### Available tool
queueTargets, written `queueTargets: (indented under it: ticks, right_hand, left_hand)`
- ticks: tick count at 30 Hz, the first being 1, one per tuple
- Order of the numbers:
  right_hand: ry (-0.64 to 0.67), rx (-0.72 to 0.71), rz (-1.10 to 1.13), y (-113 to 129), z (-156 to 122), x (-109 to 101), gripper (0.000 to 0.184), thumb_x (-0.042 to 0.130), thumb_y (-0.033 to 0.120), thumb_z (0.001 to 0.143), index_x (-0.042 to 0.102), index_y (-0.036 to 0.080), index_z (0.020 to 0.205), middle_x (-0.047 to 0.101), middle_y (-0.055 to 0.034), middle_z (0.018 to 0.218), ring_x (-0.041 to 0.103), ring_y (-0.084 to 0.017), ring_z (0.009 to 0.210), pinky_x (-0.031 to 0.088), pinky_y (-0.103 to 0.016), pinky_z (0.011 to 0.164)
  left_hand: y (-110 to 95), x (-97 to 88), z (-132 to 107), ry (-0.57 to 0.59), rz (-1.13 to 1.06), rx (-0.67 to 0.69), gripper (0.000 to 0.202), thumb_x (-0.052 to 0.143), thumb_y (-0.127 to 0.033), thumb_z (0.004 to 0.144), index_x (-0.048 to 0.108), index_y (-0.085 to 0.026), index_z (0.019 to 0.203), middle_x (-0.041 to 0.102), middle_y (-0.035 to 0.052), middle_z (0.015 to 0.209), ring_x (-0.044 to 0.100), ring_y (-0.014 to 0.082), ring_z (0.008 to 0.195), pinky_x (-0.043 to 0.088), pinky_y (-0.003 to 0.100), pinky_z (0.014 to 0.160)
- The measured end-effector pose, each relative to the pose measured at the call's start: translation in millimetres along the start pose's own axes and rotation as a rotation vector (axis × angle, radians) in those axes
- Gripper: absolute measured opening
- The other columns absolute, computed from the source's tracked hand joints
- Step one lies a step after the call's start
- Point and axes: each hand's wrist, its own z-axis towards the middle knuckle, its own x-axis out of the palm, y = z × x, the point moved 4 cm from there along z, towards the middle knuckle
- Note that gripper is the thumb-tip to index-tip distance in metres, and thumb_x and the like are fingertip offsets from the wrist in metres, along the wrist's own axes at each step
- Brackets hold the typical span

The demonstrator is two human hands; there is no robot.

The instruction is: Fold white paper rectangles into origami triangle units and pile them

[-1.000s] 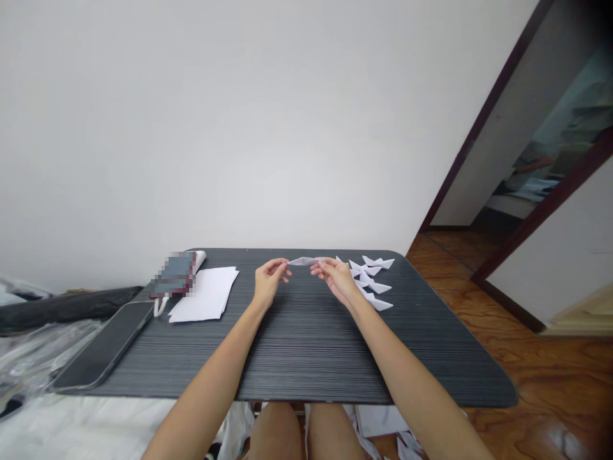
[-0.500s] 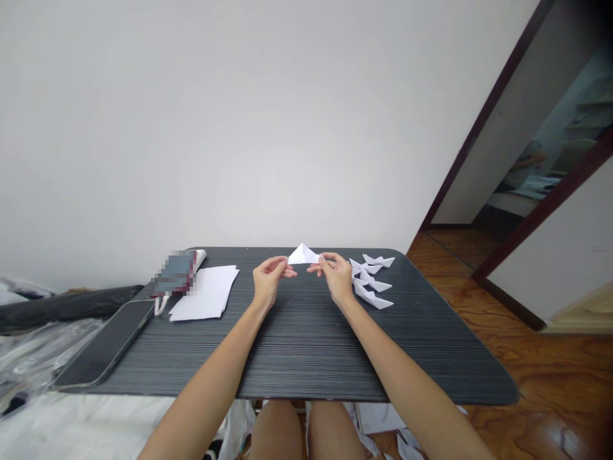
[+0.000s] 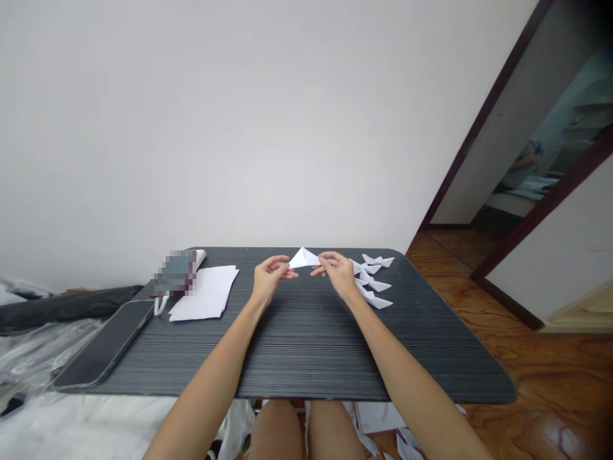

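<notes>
A folded white paper (image 3: 303, 258), shaped like a low triangle with its peak up, is held above the far part of the dark table (image 3: 311, 358). My left hand (image 3: 270, 276) pinches its left corner between thumb and forefinger. At the right corner, my right hand (image 3: 338, 272) grips it the same way, other fingers loosely curled. Several folded paper boats (image 3: 376, 282) lie just right of my right hand, which partly hides some of them. To the left of my left hand lies a small stack of white paper sheets (image 3: 205, 294).
On the table's left edge are a phone (image 3: 105, 345), a white cable (image 3: 161, 305) and a blurred-out dark object (image 3: 173, 273). Clear plastic wrapping (image 3: 43, 348) lies beyond that edge. A wall rises behind the table. Through the doorway at right a person (image 3: 524, 160) is partly visible.
The folded paper has tilted slightly, its right corner now a little lower, and both hands have shifted slightly with it. The boats and sheets stay where they were.
</notes>
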Motion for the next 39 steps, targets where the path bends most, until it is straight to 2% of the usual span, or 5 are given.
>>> queueTargets:
  ticks: [11,19,24,30,39]
  right_hand:
    - [0.164,0.064,-0.149,-15.6,2.6,-3.3,0.022,0.051,0.036,0.070,0.045,0.015,0.067,0.062,-0.0038,0.051,0.061,-0.016,0.049,0.036,-0.020,0.041]
    - [0.289,0.131,-0.086,-11.8,-2.5,0.0,0.020,0.046,0.034,0.073,0.036,0.018,0.068,0.057,0.0036,0.045,0.052,-0.011,0.032,0.034,-0.018,0.038]
    - [0.295,0.167,-0.038,-7.2,-2.5,-4.1,0.020,0.049,0.034,0.072,0.040,0.016,0.068,0.059,0.0021,0.047,0.053,-0.010,0.034,0.027,-0.015,0.036]
    - [0.333,0.199,-0.028,-4.5,-4.6,3.7,0.021,0.051,0.035,0.070,0.045,0.014,0.067,0.059,0.0009,0.048,0.051,-0.009,0.033,0.023,-0.016,0.034]
    - [0.251,0.131,0.045,-0.2,-6.7,23.0,0.023,0.061,0.029,0.061,0.058,0.013,0.078,0.062,-0.0012,0.065,0.050,-0.007,0.047,0.037,-0.018,0.043]
  left_hand:
    - [15.6,2.9,0.0,0.300,0.267,-0.167,0.023,0.054,-0.033,0.070,0.050,-0.010,0.072,0.060,0.0048,0.055,0.061,0.0162,0.049,0.034,0.016,0.034]
    - [12.9,1.0,-3.7,0.263,0.417,-0.039,0.023,0.050,-0.034,0.072,0.047,-0.013,0.064,0.047,-0.0045,0.037,0.040,0.0056,0.023,0.024,0.014,0.027]
    - [9.7,1.9,-3.4,0.296,0.464,-0.036,0.024,0.050,-0.034,0.072,0.054,-0.011,0.072,0.058,0.0030,0.049,0.052,0.0104,0.035,0.036,0.017,0.035]
    - [-14.7,16.0,-10.8,0.282,0.625,0.271,0.056,0.068,-0.030,0.055,0.053,-0.018,0.108,0.053,0.0126,0.112,0.050,0.0251,0.100,0.046,0.031,0.071]
    - [4.9,20.9,-9.3,0.217,0.378,0.079,0.056,0.064,-0.030,0.061,0.049,-0.012,0.112,0.058,0.0128,0.104,0.060,0.0220,0.082,0.047,0.035,0.075]
